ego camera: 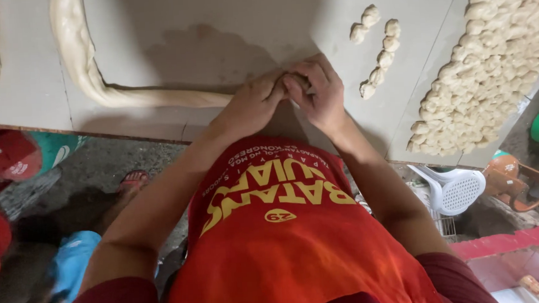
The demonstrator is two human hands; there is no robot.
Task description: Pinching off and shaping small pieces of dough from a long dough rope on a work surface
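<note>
Both hands, left hand (251, 103) and right hand (319, 93), pinch the dough rope (156, 96) end, shaping a piece beside the finished twists (378, 56); likely next, a clean pinch-off.

Soft, matt dough rope (156, 97) on a smooth grey table (226, 24).

Packages and labels in the head view. A red container (5, 156) with a small white label is seen at the left edge of the frame, beside a teal container (60, 149) bearing a white mark. A slim tan, tube-like package (537, 288) lies at the lower right corner on a pink surface. No signs or screens are shown.
</note>
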